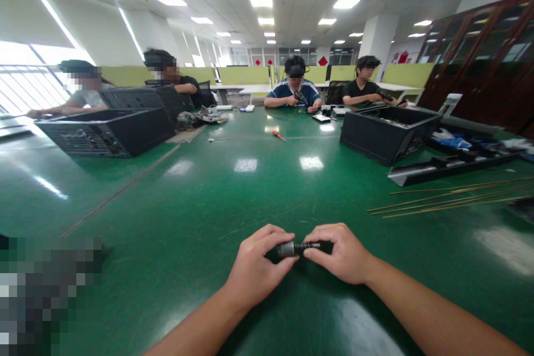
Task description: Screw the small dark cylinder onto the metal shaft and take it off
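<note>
Between my hands lies a short silver-and-black cylinder (286,249), which looks like a small motor, with a thin dark ribbed shaft (309,245) pointing right. The thumb and fingers of my left hand (259,260) are closed round the cylinder body. My right hand (340,253) has its thumb and index finger closed about the shaft, whose bright tip shows between them. Both hands are low over the green table (217,200), close to me. The undersides of the cylinder and the inner fingers are partly hidden.
Black computer cases (108,130) stand at the left, another case (384,133) at the right. Thin brown rods (442,198) and a black metal rail (442,169) lie at right. An orange screwdriver (277,134) lies mid-table. Several people (294,89) sit around the far side.
</note>
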A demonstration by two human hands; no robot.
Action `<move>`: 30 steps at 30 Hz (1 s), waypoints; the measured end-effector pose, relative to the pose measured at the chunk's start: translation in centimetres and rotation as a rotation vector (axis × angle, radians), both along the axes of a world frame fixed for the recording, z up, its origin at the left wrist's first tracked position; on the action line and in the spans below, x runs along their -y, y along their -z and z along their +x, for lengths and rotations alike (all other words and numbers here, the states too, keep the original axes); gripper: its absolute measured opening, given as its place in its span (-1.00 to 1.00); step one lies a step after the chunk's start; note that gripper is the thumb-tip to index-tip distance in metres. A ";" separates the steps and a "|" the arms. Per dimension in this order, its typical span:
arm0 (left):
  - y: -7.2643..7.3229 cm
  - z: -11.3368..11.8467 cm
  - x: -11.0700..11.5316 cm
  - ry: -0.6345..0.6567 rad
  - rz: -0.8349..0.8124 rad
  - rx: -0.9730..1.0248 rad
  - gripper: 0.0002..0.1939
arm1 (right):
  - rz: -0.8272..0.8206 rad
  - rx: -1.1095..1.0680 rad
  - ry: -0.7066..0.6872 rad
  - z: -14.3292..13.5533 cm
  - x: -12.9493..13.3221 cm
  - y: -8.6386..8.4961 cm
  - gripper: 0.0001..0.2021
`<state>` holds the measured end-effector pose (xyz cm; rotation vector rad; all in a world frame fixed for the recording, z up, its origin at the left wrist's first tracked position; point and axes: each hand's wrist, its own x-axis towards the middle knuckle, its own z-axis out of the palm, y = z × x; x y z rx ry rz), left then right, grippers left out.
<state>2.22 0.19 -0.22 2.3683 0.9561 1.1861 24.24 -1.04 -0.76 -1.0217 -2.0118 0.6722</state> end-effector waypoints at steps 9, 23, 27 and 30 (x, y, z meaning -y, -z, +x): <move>-0.2 -0.1 0.0 -0.020 0.012 -0.003 -0.74 | 0.003 -0.013 0.005 0.0 -0.1 -0.1 -0.91; -0.2 0.0 -0.1 -0.038 0.040 0.016 -0.69 | 0.041 -0.052 0.029 0.3 -0.1 -0.4 -0.92; -0.3 0.0 0.0 -0.036 0.043 0.020 -0.70 | 0.048 -0.060 0.033 0.3 -0.1 -0.4 -0.92; -0.3 0.0 0.0 -0.045 0.038 0.012 -0.69 | 0.058 -0.051 0.030 0.3 -0.2 -0.3 -0.91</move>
